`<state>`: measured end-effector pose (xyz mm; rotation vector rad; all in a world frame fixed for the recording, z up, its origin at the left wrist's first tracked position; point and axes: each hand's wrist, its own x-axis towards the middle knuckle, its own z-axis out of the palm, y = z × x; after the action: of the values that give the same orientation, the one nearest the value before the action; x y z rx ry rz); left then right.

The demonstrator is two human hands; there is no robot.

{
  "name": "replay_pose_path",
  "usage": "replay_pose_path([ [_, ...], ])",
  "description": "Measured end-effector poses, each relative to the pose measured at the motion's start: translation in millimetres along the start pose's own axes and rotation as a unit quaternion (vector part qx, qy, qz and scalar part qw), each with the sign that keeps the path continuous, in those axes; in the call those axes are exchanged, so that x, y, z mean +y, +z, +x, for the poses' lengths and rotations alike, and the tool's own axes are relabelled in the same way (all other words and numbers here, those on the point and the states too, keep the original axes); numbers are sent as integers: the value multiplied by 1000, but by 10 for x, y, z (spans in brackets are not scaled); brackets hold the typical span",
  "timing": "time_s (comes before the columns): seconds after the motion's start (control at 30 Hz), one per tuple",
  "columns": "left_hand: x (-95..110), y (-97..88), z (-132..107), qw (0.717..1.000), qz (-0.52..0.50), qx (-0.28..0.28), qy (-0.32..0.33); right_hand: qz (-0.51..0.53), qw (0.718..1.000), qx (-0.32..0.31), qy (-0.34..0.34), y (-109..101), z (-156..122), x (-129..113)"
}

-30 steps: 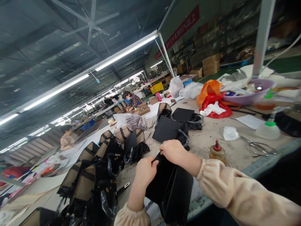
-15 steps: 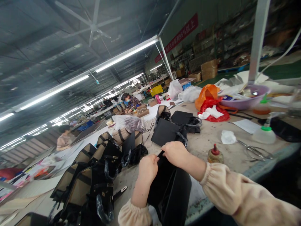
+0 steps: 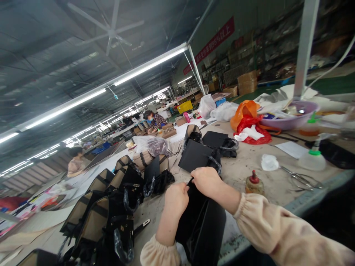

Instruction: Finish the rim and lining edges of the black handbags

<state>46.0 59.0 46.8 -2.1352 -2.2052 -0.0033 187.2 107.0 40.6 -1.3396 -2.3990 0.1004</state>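
Observation:
At the table's near edge a black bag (image 3: 209, 229) stands with its dark inside facing me. My left hand (image 3: 176, 199) pinches the bag's upper edge, fingers closed. Just to the right, my right hand (image 3: 206, 180) is closed on the same black edge, its fingertips close to the left ones. The fingertips are partly hidden behind the hands. Beyond my hands lies another bag with a flat black panel (image 3: 194, 155). Several black bags with tan sides (image 3: 95, 218) stand in a row on the left, their handles wrapped in clear plastic.
Right of my forearm stands a small bottle with a red cap (image 3: 253, 183). Scissors (image 3: 301, 177), a green-collared squeeze bottle (image 3: 313, 160), a red plastic bag (image 3: 253, 135) and a purple basin (image 3: 290, 116) lie farther right. Two people work at tables farther back.
Both hands keep their hold on the bag's edge. My left hand has shifted very slightly to the right, and the edge between the hands looks a little more bent.

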Motion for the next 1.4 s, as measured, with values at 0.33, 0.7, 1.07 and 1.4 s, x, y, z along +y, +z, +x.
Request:
replay_pose_path([
  [0.33,77,-73,105,1000,15,-8,7,31,999,22,-6,-50,-11,36],
  [0.7,72,-41,169,1000,-21,-8,-13,166,979,92,-73,-48,-1186,-188],
  [1.07,-26,-82,187,999,-49,15,12,11,970,8,-241,250,-1455,-763],
  [1.4,33,-43,236,997,-69,28,-35,-90,982,63,-155,559,-1584,-798],
])
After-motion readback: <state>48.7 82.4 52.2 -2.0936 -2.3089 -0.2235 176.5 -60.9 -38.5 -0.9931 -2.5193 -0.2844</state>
